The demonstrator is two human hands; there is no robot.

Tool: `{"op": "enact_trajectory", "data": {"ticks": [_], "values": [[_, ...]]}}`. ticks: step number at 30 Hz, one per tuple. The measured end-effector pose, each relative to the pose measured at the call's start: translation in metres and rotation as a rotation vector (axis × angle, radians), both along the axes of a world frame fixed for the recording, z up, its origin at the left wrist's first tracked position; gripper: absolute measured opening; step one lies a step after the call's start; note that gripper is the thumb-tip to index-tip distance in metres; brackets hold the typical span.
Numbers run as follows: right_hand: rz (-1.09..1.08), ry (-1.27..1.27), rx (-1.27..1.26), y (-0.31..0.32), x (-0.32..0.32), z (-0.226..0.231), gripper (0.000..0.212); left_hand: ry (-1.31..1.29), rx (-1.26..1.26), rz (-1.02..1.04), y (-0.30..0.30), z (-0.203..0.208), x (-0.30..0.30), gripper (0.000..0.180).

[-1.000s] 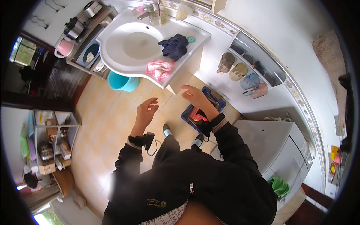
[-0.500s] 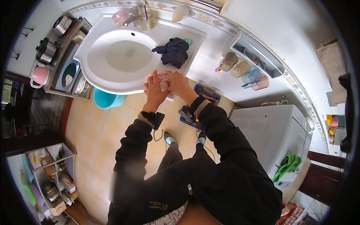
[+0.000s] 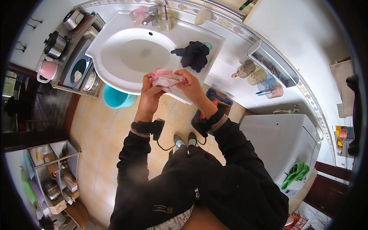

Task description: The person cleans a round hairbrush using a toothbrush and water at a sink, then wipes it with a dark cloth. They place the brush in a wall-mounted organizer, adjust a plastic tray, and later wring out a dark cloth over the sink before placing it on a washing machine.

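A pink-and-white cloth (image 3: 167, 79) is spread between my two hands, over the front edge of the white washbasin (image 3: 107, 86). My left hand (image 3: 150, 96) is closed on the cloth's left side, thumb against it. Fingers of my right hand (image 3: 190, 85) pinch its right end. Crumpled dark navy fabric (image 3: 196, 56) lies on the basin's right-hand ledge, beyond my right hand and apart from it. Shallow, slightly cloudy water (image 3: 143, 57) appears to sit in the bowl.
A faucet (image 3: 152, 15), a pink cup (image 3: 137, 17) and a clear cup with a toothbrush (image 3: 165, 25) line the back. Below the basin stand a turquoise bucket (image 3: 115, 97) and a blue basket (image 3: 220, 97). A white washing machine (image 3: 268, 134) is at right.
The bunched cloth has been opened out between my hands, which have moved apart. My feet have come closer together, and the view has shifted slightly.
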State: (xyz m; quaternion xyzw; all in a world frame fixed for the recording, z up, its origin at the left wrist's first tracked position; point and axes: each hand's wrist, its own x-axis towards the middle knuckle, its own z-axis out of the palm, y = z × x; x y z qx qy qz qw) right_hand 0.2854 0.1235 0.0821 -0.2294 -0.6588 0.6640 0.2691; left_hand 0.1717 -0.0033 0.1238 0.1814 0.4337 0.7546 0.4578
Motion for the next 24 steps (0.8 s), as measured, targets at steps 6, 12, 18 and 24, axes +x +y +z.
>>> {"op": "enact_trajectory", "data": {"ticks": [6, 12, 18, 24], "values": [[0.03, 0.034, 0.144, -0.02, 0.002, -0.006, 0.03, -0.015, -0.156, 0.078, -0.004, -0.021, -0.001, 0.03], [0.106, -0.095, 0.039, 0.003, 0.02, -0.014, 0.025, -0.15, -0.159, 0.124, -0.015, -0.029, -0.023, 0.022], [0.042, -0.194, 0.136, 0.011, 0.036, -0.005, 0.033, -0.327, -0.322, 0.094, -0.04, -0.019, -0.042, 0.051], [0.07, 0.099, 0.577, -0.022, 0.021, 0.026, 0.051, -0.463, -0.175, -0.063, -0.043, -0.006, -0.014, 0.057]]}}
